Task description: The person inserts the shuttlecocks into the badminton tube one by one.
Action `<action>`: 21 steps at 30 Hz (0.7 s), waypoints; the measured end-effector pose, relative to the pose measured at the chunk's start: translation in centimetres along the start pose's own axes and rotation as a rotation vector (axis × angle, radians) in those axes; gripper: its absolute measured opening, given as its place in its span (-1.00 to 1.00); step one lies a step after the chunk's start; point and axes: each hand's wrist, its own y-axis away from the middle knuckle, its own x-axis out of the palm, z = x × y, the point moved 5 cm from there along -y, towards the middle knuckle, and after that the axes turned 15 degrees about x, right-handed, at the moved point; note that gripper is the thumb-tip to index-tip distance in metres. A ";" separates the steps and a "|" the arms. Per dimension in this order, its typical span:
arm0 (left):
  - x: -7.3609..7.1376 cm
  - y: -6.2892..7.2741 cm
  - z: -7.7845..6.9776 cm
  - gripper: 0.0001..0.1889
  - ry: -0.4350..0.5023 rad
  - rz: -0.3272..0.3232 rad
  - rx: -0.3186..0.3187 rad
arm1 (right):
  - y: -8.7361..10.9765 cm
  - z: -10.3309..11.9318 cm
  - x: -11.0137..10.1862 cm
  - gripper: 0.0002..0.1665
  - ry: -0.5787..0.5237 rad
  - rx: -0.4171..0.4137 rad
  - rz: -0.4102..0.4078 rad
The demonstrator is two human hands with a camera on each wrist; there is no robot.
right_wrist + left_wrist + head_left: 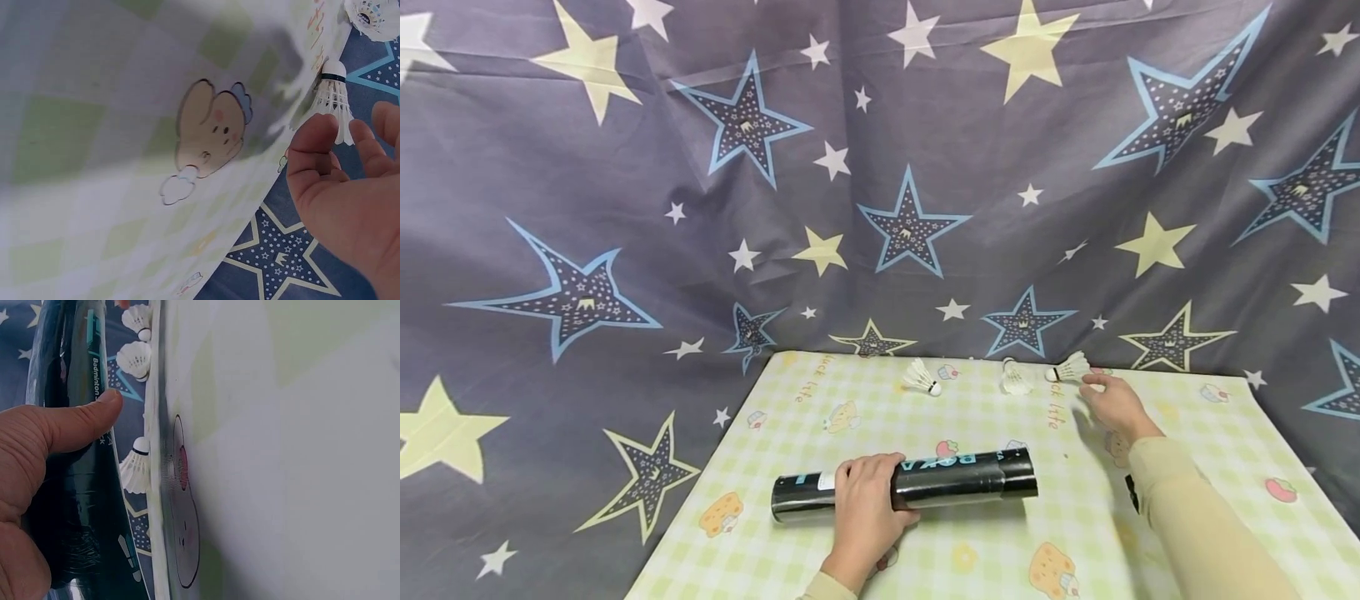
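My left hand (867,508) grips a black badminton shuttlecock tube (958,479), fingers over its top and thumb along its side. The tube lies nearly level above the table, its lettering light blue. At the back, my right hand (1117,407) reaches to a white feather shuttlecock (1072,367) lying on its side. In the right wrist view the thumb and fingers stand apart at the feather ends of that shuttlecock (332,94). A second shuttlecock (1016,379) lies just left of it, and a third shuttlecock (920,377) farther left, cork pointing right.
A green-and-white checked cloth (805,425) with cartoon prints covers the table. Behind the table's back edge hangs a dark curtain (820,283) with stars. The shuttlecocks lie close to that edge.
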 end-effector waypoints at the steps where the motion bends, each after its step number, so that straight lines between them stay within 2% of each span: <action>1: 0.0 0.0 -0.1 -0.08 0.002 0.000 0.004 | -0.1 0.1 -0.1 -0.31 -0.004 0.003 0.008; 7: 0.0 -0.1 -0.4 -0.08 -0.004 0.008 0.022 | -0.7 0.4 -0.5 -0.29 -0.030 0.005 0.049; 13: 0.1 0.3 -0.6 -0.07 -0.010 0.031 0.037 | -0.7 -0.1 0.8 -0.27 -0.082 0.055 0.129; 18: 0.1 0.3 -0.3 -0.06 -0.022 0.023 0.029 | -0.7 0.5 2.1 -0.28 -0.108 0.011 0.109; 21: -0.1 0.2 -0.1 -0.06 -0.023 0.012 0.020 | -0.4 0.8 2.7 -0.29 -0.165 0.025 0.093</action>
